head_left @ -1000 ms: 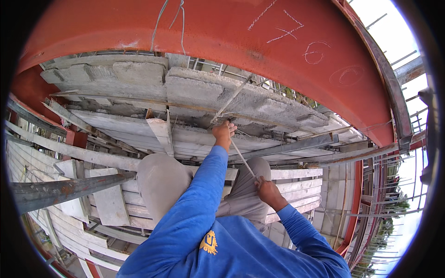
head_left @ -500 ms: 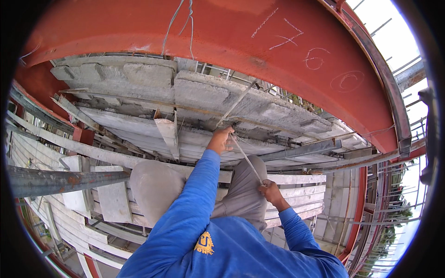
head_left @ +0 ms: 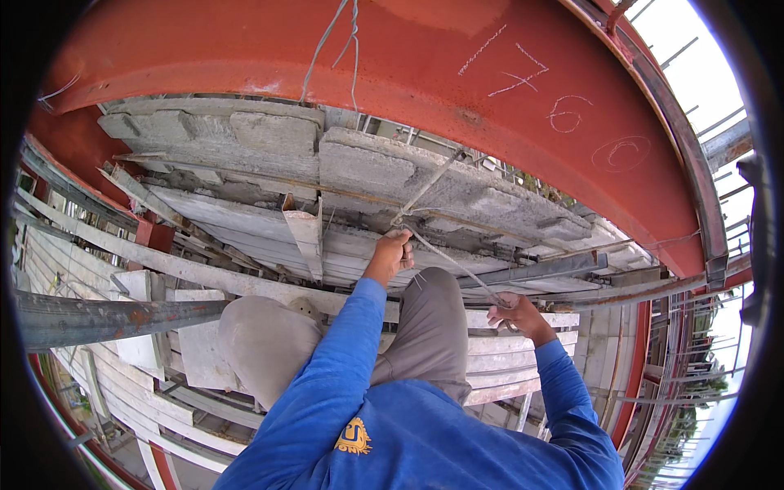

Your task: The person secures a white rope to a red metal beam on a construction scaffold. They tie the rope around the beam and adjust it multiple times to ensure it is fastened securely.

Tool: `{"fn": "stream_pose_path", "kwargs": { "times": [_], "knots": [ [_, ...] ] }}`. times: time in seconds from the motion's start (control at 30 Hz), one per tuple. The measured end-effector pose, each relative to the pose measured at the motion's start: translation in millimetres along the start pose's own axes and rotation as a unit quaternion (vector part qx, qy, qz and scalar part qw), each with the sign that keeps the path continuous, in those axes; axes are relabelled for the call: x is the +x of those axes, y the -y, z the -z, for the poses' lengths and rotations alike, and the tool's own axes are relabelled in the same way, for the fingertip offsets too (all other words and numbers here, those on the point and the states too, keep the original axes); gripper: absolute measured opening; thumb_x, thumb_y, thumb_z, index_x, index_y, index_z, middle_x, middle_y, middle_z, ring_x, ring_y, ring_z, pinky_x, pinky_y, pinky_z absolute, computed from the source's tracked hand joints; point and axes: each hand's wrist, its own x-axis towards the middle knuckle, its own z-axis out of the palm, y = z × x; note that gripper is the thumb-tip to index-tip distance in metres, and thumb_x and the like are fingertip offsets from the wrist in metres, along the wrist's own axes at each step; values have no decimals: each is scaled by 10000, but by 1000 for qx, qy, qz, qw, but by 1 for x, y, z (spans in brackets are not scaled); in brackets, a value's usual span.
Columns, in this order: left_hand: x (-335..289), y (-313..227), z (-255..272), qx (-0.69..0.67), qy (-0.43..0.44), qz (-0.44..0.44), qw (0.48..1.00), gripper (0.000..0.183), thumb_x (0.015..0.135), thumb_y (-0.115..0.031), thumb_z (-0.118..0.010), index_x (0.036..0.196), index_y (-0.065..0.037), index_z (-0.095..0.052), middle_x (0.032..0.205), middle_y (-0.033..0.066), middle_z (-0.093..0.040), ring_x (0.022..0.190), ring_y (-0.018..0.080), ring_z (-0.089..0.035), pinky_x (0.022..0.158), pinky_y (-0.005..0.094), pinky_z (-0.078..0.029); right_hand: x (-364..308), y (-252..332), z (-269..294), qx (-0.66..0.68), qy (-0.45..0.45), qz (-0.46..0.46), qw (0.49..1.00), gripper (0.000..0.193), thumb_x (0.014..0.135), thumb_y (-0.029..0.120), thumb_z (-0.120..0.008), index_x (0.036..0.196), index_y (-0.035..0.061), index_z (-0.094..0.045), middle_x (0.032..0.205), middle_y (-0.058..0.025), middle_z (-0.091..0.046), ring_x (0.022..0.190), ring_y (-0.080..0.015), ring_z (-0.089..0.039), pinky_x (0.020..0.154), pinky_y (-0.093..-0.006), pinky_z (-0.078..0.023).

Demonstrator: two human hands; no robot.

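Note:
My left hand [head_left: 390,253] is closed in a pinch just below a crossing of bars, with thin wire ends poking out beneath it. A slender grey rod [head_left: 431,184] slants up from this crossing to the red beam's lower edge. From the crossing a pale cord [head_left: 457,265] runs down to the right, sagging slightly. My right hand [head_left: 521,317] has its fingers curled round the cord's lower end, above the pale boards. What exactly sits inside the left fingers is too small to make out.
A big red steel beam [head_left: 343,69] with chalk marks arches overhead, with wires [head_left: 354,49] hanging from it. Rough concrete [head_left: 367,167] lies behind my hands. A grey pipe [head_left: 122,318] juts in from the left. A channel-shaped metal piece [head_left: 305,237] hangs left of my left hand.
My right hand has moved right and slightly up, and the cord has gone from straight to slightly slack. My left hand stays near the crossing, a little lower relative to it.

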Motion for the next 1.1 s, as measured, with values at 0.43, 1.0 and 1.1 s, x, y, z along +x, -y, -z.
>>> {"fn": "stream_pose_path", "kwargs": {
  "times": [0.43,1.0,1.1],
  "knots": [
    [29,14,24,238,-68,-128,960,287,1098,-365,-643,1157,-106,-752,570,-62,-409,421,106,-354,400,327,-289,-65,119,-61,-190,-32,15,981,242,1102,189,-557,1281,28,-529,665,-53,-549,497,-194,-544,460,-384,-404],
    [11,33,50,72,28,-29,997,289,1087,-318,-670,1222,-63,-694,740,-14,-521,575,103,-461,493,294,-389,-72,51,-186,579,149,1,802,486,1172,441,-398,1519,121,-509,646,24,-437,458,-102,-402,443,-269,-346],
    [15,30,55,81,3,-30,996,270,1085,-319,-671,1144,-60,-719,693,-20,-506,507,84,-403,441,293,-311,-73,57,-198,248,12,-2,969,470,1174,415,-390,1502,115,-541,592,31,-426,420,-82,-332,417,-261,-309]
  ]
}}
